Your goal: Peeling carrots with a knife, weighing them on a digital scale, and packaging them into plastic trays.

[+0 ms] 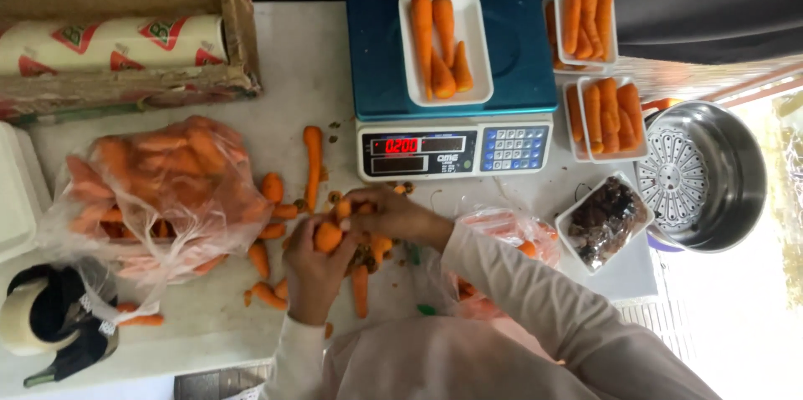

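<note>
Head view, lower centre: my left hand (314,270) grips a carrot stub (328,235), right hand (393,214) pinches another over the bench (209,325); best keep grips firm, sorting near scale (452,74).

white table (293,57) | scale (443,57) | carrot bag (159,191) | loose carrots (313,162) | steel pot (707,174)

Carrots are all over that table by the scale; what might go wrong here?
Loose carrots lie near the table's front edge, so a nudge could roll one off. The left hand holds a carrot stub tight against the right hand; it could slip. The white tray on the scale looks full, so adding more may spill.
</note>
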